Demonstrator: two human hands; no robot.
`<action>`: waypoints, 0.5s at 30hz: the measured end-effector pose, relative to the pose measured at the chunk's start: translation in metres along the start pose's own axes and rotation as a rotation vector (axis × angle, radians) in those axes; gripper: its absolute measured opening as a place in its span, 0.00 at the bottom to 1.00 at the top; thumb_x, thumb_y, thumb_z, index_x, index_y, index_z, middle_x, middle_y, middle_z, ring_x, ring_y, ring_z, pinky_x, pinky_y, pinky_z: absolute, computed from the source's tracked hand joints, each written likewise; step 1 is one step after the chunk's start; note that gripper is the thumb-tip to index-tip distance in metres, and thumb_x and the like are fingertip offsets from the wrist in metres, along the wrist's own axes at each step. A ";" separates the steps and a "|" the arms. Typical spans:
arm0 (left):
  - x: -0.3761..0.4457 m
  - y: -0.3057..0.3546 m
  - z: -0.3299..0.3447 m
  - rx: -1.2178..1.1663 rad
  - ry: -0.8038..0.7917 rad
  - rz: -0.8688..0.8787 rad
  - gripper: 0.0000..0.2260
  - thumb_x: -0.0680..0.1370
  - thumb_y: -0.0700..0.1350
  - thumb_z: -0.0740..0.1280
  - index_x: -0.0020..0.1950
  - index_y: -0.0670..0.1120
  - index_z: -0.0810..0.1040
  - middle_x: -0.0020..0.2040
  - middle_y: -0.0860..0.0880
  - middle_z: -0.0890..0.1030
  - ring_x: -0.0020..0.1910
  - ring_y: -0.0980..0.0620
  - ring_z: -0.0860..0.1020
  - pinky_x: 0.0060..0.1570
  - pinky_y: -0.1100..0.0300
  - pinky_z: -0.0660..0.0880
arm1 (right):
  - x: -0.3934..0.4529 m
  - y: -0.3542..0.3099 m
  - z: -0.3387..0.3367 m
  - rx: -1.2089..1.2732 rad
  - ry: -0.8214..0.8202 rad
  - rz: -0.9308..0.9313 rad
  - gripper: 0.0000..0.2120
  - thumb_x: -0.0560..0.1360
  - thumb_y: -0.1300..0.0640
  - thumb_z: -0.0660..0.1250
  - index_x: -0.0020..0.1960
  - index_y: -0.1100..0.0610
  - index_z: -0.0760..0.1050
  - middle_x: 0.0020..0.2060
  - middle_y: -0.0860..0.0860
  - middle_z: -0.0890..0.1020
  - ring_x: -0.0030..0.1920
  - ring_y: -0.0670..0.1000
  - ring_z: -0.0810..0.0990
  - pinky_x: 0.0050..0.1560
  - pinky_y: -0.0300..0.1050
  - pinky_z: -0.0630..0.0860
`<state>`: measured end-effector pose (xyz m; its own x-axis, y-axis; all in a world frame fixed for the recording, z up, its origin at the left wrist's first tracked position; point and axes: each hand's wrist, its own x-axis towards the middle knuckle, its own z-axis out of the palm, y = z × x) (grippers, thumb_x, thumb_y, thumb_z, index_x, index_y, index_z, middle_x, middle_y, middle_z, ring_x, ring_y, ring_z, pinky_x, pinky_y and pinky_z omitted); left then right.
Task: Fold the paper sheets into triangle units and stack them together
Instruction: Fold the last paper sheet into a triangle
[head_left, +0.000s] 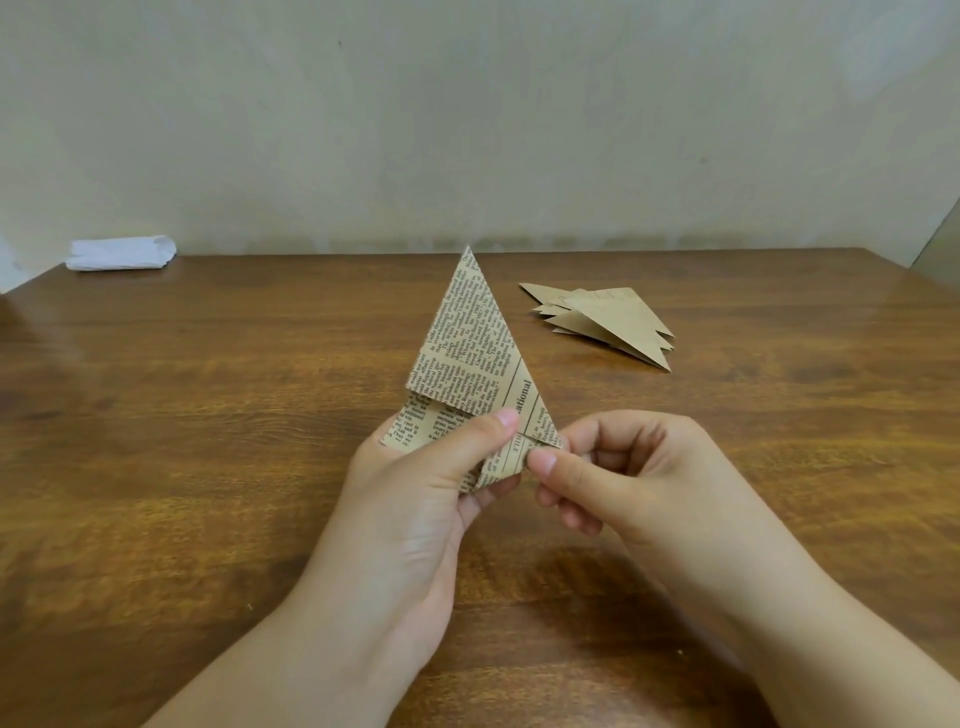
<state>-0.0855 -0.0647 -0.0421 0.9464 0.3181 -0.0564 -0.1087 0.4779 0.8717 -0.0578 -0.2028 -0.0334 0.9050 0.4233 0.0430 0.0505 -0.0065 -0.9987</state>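
Head view is showing the left hand (415, 478) pinching the paper triangle (470, 358) above the table (208, 415), left of the stack (608, 322), while the right hand (623, 473) is pinching its corner, which probably needs lining up before pressing hard.

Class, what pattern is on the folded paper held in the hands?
Newspaper print on tan paper, clearest in the head view.

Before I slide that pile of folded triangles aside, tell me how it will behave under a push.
The pile of folded paper triangles probably weighs very little, being only thin brown paper. Its pieces lie fanned with points sticking out unevenly, so a push would likely scatter them rather than move them together. The glossy wooden table looks smooth, so they should slide easily.
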 end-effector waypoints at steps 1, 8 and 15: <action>0.000 0.000 0.000 0.000 0.000 -0.001 0.11 0.59 0.41 0.74 0.39 0.51 0.86 0.43 0.45 0.86 0.42 0.49 0.85 0.33 0.62 0.78 | 0.000 0.000 0.000 0.002 0.003 0.000 0.14 0.62 0.50 0.72 0.35 0.62 0.80 0.27 0.52 0.81 0.26 0.43 0.75 0.28 0.31 0.71; -0.001 -0.001 0.000 0.012 -0.014 -0.010 0.10 0.59 0.42 0.74 0.39 0.51 0.86 0.43 0.45 0.86 0.41 0.49 0.85 0.33 0.62 0.79 | 0.001 0.002 -0.001 -0.010 -0.003 0.000 0.15 0.61 0.49 0.73 0.38 0.61 0.81 0.28 0.52 0.82 0.26 0.43 0.76 0.27 0.33 0.72; -0.001 -0.001 -0.001 0.043 0.004 0.007 0.10 0.59 0.42 0.74 0.38 0.51 0.86 0.42 0.45 0.86 0.40 0.50 0.85 0.32 0.63 0.78 | 0.002 0.003 -0.002 -0.006 -0.007 0.011 0.15 0.61 0.48 0.73 0.38 0.60 0.82 0.29 0.52 0.82 0.27 0.43 0.76 0.28 0.32 0.71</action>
<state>-0.0870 -0.0649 -0.0431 0.9445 0.3246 -0.0515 -0.1027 0.4402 0.8920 -0.0552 -0.2037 -0.0363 0.9027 0.4291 0.0314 0.0426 -0.0166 -0.9990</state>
